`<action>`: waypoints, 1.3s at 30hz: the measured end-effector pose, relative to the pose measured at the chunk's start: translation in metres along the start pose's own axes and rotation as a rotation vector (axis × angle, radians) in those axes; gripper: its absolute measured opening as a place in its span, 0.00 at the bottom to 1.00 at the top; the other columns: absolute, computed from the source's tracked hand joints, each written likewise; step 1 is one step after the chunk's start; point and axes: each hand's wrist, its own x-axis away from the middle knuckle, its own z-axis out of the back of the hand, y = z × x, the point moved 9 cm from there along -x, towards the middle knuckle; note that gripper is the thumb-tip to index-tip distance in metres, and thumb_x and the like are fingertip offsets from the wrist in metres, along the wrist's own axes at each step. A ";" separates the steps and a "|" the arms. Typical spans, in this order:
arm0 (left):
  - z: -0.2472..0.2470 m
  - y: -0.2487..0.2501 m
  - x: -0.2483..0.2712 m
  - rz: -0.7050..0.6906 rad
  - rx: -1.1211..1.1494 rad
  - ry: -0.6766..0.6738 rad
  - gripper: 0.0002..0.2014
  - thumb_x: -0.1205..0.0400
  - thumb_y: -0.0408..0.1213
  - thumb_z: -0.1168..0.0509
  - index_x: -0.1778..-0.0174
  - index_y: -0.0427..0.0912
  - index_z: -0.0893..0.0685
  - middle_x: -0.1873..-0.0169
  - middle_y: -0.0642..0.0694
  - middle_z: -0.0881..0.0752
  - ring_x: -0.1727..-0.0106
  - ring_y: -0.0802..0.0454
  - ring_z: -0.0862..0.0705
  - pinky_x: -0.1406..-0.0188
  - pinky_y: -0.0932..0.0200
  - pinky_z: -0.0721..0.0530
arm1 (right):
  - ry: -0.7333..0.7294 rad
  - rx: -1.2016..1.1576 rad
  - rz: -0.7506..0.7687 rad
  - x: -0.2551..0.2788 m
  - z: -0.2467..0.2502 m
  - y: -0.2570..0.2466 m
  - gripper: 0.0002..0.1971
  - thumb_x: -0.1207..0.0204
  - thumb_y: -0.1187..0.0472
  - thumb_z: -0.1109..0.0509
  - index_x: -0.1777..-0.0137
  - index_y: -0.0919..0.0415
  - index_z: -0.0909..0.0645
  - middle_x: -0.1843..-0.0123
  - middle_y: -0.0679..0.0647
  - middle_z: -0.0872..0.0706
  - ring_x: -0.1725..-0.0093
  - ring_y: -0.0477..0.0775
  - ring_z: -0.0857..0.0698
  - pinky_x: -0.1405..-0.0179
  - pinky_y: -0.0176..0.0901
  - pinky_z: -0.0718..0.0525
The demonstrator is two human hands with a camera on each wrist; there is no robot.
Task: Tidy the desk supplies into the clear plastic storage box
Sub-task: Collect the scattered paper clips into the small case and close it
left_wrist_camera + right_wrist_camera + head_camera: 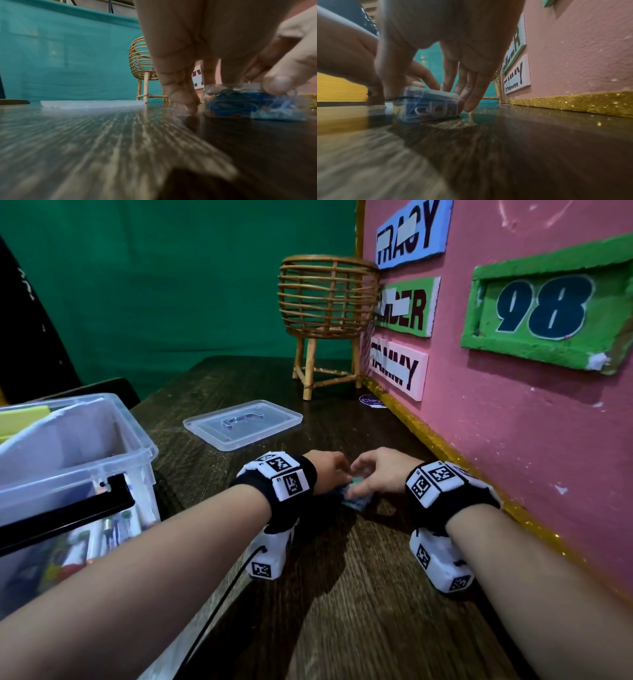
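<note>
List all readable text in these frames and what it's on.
"TRACY", partly taped over: blue sign on the pink wall.
"TAMMY", partly taped over: pink sign.
"98": green frame.
Green sign: middle covered, only "ER" is sure.
Purple sticker on the desk: starts "Clay", rest unreadable.

— Dim room; the arms throw soft shadows toward the viewer across the wooden desk (342,594).
— Wrist views? 
— Foreground wood smeared and out of focus (edges bend strongly), with sheen on the desk near the gold glitter strip (573,102).
</note>
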 end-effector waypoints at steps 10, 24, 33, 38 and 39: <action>-0.003 0.007 0.004 -0.062 0.012 -0.075 0.25 0.24 0.45 0.29 0.31 0.45 0.22 0.37 0.46 0.16 0.37 0.50 0.19 0.39 0.57 0.20 | 0.002 0.131 0.019 0.003 0.003 -0.005 0.30 0.37 0.54 0.21 0.33 0.55 0.21 0.46 0.47 0.18 0.48 0.46 0.20 0.51 0.37 0.23; -0.004 0.011 0.006 -0.094 -0.198 -0.072 0.32 0.24 0.55 0.32 0.28 0.41 0.26 0.35 0.41 0.21 0.34 0.46 0.22 0.41 0.56 0.21 | -0.042 0.109 0.022 0.004 0.001 -0.006 0.36 0.42 0.59 0.16 0.31 0.52 0.22 0.33 0.52 0.18 0.34 0.52 0.20 0.35 0.44 0.21; -0.004 0.006 0.005 -0.045 -0.133 -0.084 0.34 0.29 0.54 0.27 0.31 0.43 0.26 0.37 0.44 0.23 0.38 0.48 0.22 0.46 0.57 0.21 | -0.039 0.090 0.025 0.004 -0.001 -0.009 0.37 0.45 0.61 0.14 0.33 0.53 0.21 0.35 0.50 0.17 0.34 0.51 0.20 0.34 0.46 0.20; -0.014 0.001 0.004 -0.004 -0.106 -0.154 0.35 0.30 0.53 0.26 0.30 0.44 0.28 0.36 0.45 0.20 0.37 0.47 0.20 0.46 0.57 0.21 | -0.050 0.084 0.032 0.004 -0.006 -0.010 0.39 0.48 0.60 0.13 0.34 0.54 0.23 0.37 0.51 0.16 0.39 0.51 0.17 0.37 0.45 0.18; -0.015 0.000 0.004 0.000 -0.102 -0.166 0.35 0.30 0.53 0.26 0.29 0.44 0.28 0.35 0.45 0.20 0.37 0.47 0.20 0.46 0.57 0.21 | -0.057 0.097 0.028 0.003 -0.007 -0.009 0.40 0.47 0.59 0.14 0.33 0.54 0.23 0.37 0.51 0.16 0.40 0.50 0.17 0.38 0.42 0.19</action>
